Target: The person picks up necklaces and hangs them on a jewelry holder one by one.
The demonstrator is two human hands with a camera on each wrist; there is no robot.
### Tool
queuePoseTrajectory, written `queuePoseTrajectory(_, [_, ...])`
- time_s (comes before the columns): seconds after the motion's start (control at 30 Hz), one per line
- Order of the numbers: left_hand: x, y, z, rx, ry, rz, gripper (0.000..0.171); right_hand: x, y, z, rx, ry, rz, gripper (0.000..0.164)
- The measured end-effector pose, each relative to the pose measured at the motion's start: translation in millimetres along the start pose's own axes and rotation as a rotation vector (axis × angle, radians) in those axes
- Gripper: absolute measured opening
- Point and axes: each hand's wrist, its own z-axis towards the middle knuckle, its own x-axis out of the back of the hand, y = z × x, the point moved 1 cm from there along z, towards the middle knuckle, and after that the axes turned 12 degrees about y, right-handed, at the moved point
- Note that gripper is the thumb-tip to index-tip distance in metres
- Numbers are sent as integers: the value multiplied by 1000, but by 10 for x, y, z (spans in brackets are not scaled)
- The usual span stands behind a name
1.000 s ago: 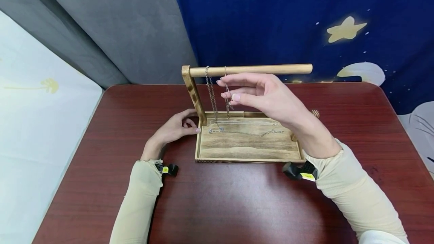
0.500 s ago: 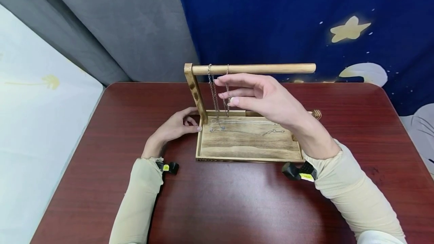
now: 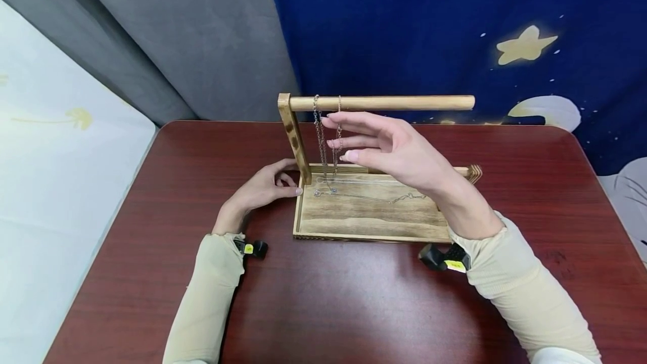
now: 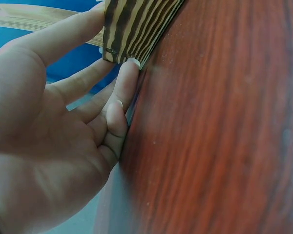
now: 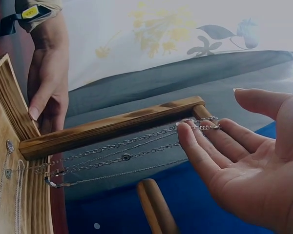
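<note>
Head view: before grey and blue curtains (image 3: 394,27), a reddish table (image 3: 333,302) bears one wooden stand (image 3: 404,103) between the left hand (image 3: 256,189) and right hand (image 3: 404,150); two chains (image 3: 320,133) hang beside the latter, two lie below. Left wrist: that hand grips the stand's end. Right wrist: the other, outstretched, holds nothing.

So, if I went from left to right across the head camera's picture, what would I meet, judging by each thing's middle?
Yellow flower print, left hand, upright wooden post, leftmost hanging chain, right hand, yellow star print.
</note>
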Motion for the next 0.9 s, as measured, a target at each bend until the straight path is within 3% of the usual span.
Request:
queuePoseTrajectory(0.23, [-1,-7,-8,-10,2,-4,65,-3,33,-11,30,-43,-50,52])
queuePoseTrajectory(0.47, [-36,-360,132,-38,20,-18,67,23,67,-28,38,-27,-84,51])
queuePoseTrajectory(0.9, [-33,-362,137,-44,16,-16,68,67,108,-105,5,-5,-45,44])
